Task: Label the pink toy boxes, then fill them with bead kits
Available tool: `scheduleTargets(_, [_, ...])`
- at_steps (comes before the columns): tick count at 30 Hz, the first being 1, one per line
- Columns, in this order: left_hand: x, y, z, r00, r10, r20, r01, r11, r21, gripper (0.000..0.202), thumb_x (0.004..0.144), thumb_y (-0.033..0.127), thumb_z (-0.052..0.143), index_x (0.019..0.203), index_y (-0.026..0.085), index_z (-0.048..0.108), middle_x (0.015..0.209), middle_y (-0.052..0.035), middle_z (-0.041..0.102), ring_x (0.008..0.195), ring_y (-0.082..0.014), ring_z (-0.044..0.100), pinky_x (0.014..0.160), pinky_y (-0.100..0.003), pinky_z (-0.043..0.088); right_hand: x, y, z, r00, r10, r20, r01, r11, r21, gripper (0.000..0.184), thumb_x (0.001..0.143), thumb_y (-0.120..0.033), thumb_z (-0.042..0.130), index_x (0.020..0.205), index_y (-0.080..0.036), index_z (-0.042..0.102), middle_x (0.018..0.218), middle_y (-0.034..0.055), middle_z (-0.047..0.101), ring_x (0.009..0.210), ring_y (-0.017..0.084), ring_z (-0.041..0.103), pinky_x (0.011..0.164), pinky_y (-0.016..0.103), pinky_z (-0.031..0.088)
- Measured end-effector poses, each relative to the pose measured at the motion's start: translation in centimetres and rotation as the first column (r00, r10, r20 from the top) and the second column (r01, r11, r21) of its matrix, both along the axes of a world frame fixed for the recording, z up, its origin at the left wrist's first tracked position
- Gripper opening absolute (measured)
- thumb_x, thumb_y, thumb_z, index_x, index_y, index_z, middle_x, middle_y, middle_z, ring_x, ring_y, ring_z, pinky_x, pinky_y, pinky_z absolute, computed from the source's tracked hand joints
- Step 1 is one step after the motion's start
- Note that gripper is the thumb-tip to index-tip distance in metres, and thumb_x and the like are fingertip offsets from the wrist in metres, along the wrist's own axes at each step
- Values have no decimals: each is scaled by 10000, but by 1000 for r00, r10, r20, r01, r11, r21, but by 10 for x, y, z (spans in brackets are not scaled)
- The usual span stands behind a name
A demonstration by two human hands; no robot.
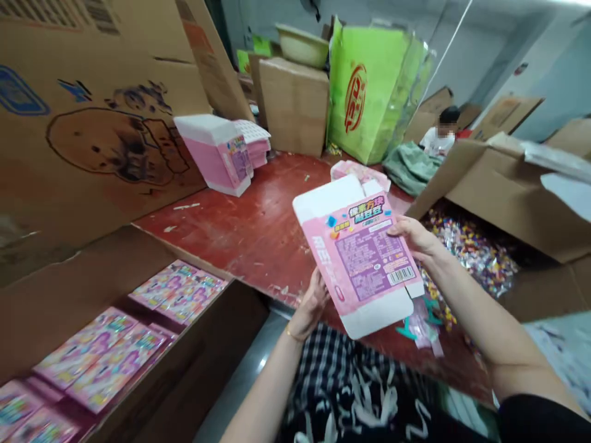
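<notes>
My right hand is pinching a pink carton by its right edge, the thumb pressing on the smooth printed card and the fingers curling out of sight behind it. My left hand is bracing the opposite edge, lower down; the carton is hiding most of its fingers, so I cannot tell how tightly it is closing. Between the two hands the carton is tilting above the near edge of a red table, showing a purple text panel and a barcode, with plain white flaps spreading from its top and bottom.

The tabletop is looking scuffed and worn. Near its far left side a boxy pink-and-white carton is standing beside a stack of pink card. Below on the left, a deep brown cardboard box is holding flat, glossy rectangular packs. To the right, small, shiny, many-coloured pieces are heaping up inside a tipped corrugated carton, and teal strips are lying just beyond my carton's lower flap.
</notes>
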State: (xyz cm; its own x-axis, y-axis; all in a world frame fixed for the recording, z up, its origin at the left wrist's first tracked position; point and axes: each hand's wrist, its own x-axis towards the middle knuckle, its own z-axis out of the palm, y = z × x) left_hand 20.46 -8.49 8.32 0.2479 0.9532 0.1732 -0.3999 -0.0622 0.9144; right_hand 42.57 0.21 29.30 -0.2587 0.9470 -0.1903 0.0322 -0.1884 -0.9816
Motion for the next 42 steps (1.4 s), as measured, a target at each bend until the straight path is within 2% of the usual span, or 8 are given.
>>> scheduleTargets(6, [64,-80,9,951,177,255,-54,903,-426,755,627,386,855,1275,112,579,1290,-173,661,1154,-354,651,1030,-498,511,24,-96,-86,968,-224,111,210,970,123,677,493,-392,834,1106,-166,656,1094,116,701,1012,295,670,904,475,530])
scheduleTargets(12, [79,-120,-2,943,284,174,-210,913,-349,831,575,270,883,1315,168,518,1281,-141,650,1157,-306,644,1032,-460,493,20,-204,-147,531,-784,322,178,474,862,369,866,-293,628,1221,-194,603,1279,157,535,1241,311,503,1073,563,395])
scheduleTargets(17, [80,-135,-12,935,352,-47,-353,906,-234,810,596,303,873,1293,191,475,1220,-109,649,1069,-253,669,969,-402,529,-8,-246,-180,616,-722,315,352,610,710,267,868,-324,606,1081,-162,594,1115,143,582,1108,285,552,988,506,462])
scheduleTargets(22, [69,-142,-15,902,336,-271,-369,926,-83,735,630,347,852,1250,154,508,1211,-129,659,1100,-267,663,997,-413,519,14,-248,-132,967,-226,120,191,950,249,322,857,-456,613,697,-211,479,611,-24,522,579,136,517,560,274,457])
scheduleTargets(28, [54,-145,-13,841,201,-502,-256,966,-41,512,553,365,880,944,144,634,948,-105,728,911,-283,706,900,-461,571,54,-193,-38,946,-298,126,173,795,582,232,891,-311,614,746,-150,696,740,22,684,676,115,566,631,243,423])
scheduleTargets(31, [49,-148,-23,818,158,-553,-229,971,-62,415,498,365,896,738,163,625,763,-70,704,769,-260,692,826,-452,585,64,-129,-31,971,-200,128,108,852,512,116,821,-231,711,762,-133,731,704,9,685,641,98,562,613,222,421])
scheduleTargets(36, [47,-142,-40,872,269,-408,-371,908,-194,432,482,318,889,787,164,625,758,-30,682,727,-210,669,797,-392,581,100,-71,-94,969,-247,-32,239,959,-150,227,905,-298,661,741,-143,633,400,-128,255,357,35,154,370,184,112])
scheduleTargets(42, [35,-101,-12,897,390,-207,-439,730,-524,345,607,295,799,912,207,664,935,-24,715,980,-233,688,958,-391,568,132,-186,-206,975,-208,-76,164,908,-385,272,954,-359,548,765,-165,572,438,-139,212,348,49,114,341,182,141])
